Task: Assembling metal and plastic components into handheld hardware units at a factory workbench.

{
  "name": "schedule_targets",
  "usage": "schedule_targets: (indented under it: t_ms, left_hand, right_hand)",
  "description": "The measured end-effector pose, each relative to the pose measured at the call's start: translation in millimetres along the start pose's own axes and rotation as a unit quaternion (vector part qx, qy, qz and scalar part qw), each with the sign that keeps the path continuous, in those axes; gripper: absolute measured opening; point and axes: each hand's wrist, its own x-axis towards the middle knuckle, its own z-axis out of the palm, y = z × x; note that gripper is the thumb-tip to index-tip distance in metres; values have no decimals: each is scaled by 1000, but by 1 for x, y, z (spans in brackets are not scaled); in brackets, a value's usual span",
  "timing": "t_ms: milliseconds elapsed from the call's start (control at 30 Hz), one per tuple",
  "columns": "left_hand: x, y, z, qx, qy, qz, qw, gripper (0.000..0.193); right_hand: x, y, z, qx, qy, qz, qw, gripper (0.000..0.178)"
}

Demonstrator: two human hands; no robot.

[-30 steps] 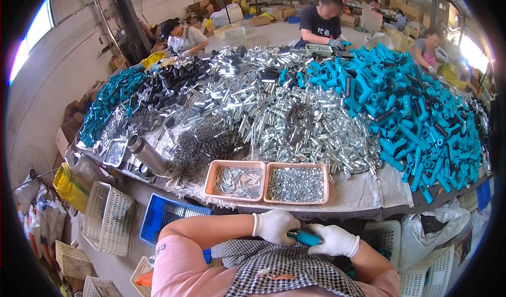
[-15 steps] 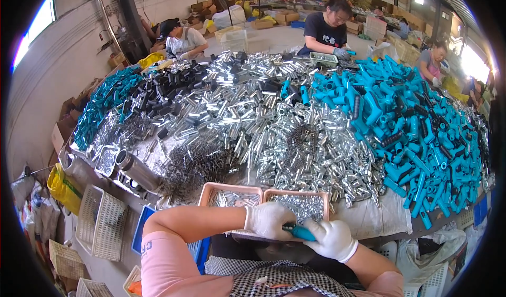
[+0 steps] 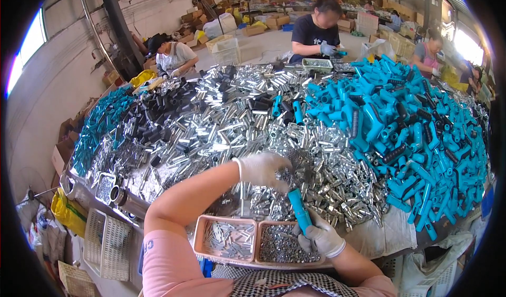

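Observation:
In my right hand [image 3: 322,236], gloved in white, is a teal plastic handle [image 3: 299,211], held tilted with its upper end pointing toward the pile. The fingers wrap round its lower part, above the right-hand tray. My left hand [image 3: 263,171], also in a white glove, reaches over the heap, its fingertips beside a cluster of small dark springs [image 3: 301,165]. Its fingers and thumb look apart, and I see nothing between them. Below it are two joined pink trays: the left tray [image 3: 198,239] holds metal pins, the right tray [image 3: 258,244] small metal parts.
Shiny metal tubes [image 3: 226,131] cover the middle of the table. Teal handles [image 3: 421,144] are heaped at the right, with another teal pile [image 3: 103,125] far left. White plastic baskets [image 3: 108,241] stand at the lower left. Several people work beyond the table, one person [image 3: 316,33] directly opposite.
My left hand has left the teal handle and reached forward over the heap. My right hand has tilted the handle more upright. The view has shifted, showing the trays more fully.

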Motion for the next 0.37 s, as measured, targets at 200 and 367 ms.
schedule_targets:
  t_ms: [200,367]
  left_hand:
    - [84,-144,-54,127,257,-261,922,61]
    - [122,-225,-63,215,258,-367,867,76]
  right_hand:
    - [7,-5,-20,72,50,89,992,57]
    - [16,0,-39,133,8,142,981,78]
